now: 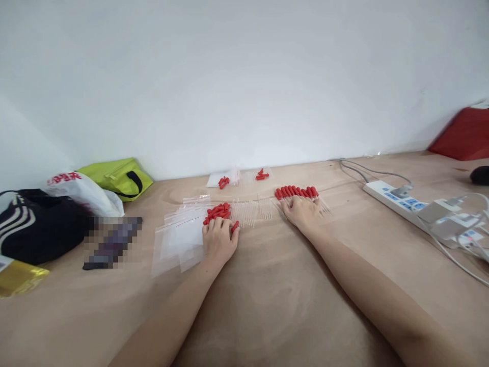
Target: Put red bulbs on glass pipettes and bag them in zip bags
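Note:
My left hand (220, 240) is closed beside a pile of red rubber bulbs (217, 211), with one red bulb (234, 226) at its thumb and forefinger. Under and beside that hand lie clear zip bags (171, 237) spread in a fan. Thin clear tubes (246, 213) are laid side by side between my two hands. My right hand (303, 211) is curled over a row of droppers with red bulbs (292, 191), their tubes pointing toward me. Whatever its fingertips grip is hidden.
At the wall are a zip bag (214, 178) and small groups of red bulbs (262, 175). A white power strip (395, 201) with adapters and cables lies right. A black bag (38, 224), a white plastic bag (86, 191) and a lime-green bag (118, 176) sit left.

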`<state>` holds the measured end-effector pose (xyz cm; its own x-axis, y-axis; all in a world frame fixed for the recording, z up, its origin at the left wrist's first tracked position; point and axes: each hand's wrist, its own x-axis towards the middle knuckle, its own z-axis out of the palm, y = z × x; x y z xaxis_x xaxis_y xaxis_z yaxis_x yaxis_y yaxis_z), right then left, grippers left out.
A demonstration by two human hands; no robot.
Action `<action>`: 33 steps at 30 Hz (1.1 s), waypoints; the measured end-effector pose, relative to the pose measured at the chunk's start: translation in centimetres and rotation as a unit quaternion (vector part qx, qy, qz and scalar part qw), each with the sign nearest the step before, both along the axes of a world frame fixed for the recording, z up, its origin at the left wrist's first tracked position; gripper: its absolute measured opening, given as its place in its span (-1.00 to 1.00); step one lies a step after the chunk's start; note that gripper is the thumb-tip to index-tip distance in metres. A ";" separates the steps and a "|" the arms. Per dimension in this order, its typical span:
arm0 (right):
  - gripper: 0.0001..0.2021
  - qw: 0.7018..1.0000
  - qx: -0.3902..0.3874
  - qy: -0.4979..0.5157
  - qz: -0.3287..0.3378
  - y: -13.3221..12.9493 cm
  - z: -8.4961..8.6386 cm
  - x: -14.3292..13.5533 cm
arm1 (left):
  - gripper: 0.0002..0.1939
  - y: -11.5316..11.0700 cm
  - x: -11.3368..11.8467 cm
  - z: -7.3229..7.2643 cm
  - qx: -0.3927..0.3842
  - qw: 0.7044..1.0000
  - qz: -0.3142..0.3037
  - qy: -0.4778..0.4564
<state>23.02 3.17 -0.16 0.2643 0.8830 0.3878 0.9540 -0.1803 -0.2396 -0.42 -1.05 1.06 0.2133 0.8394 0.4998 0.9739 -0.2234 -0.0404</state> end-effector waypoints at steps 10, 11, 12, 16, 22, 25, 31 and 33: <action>-0.67 0.996 -0.034 -0.032 0.079 -1.0 0.3 -1.7 | -0.90 -0.9 0.8 0.3 -0.007 0.986 -0.158 -0.056; -0.67 0.995 -0.043 -0.043 0.077 -1.0 0.3 -1.7 | -0.91 -1.0 0.9 0.3 -0.023 0.983 -0.175 -0.054; -0.67 0.994 -0.050 -0.056 0.076 -0.9 0.4 -1.8 | -0.90 -1.1 1.0 0.3 -0.037 0.980 -0.187 -0.053; -0.68 0.991 -0.061 -0.084 0.085 -0.8 0.3 -1.9 | -0.87 -1.0 1.1 0.2 -0.062 0.974 -0.208 -0.073; -0.73 0.991 -0.033 -0.084 0.095 -2.0 0.4 -1.3 | -0.89 -0.9 1.2 0.1 -0.082 0.967 -0.217 -0.102; -0.73 0.981 0.027 -0.040 0.189 -3.4 0.2 -0.6 | -0.88 -0.8 1.0 -0.1 -0.080 0.967 -0.213 -0.115; -0.78 0.898 0.073 0.120 0.417 -5.6 -0.9 -0.6 | -0.81 -0.7 0.7 -0.4 -0.053 0.964 -0.235 -0.109; -0.78 0.884 0.074 0.133 0.441 -5.7 -1.0 -0.9 | -0.80 -0.7 0.7 -0.4 -0.040 0.963 -0.244 -0.104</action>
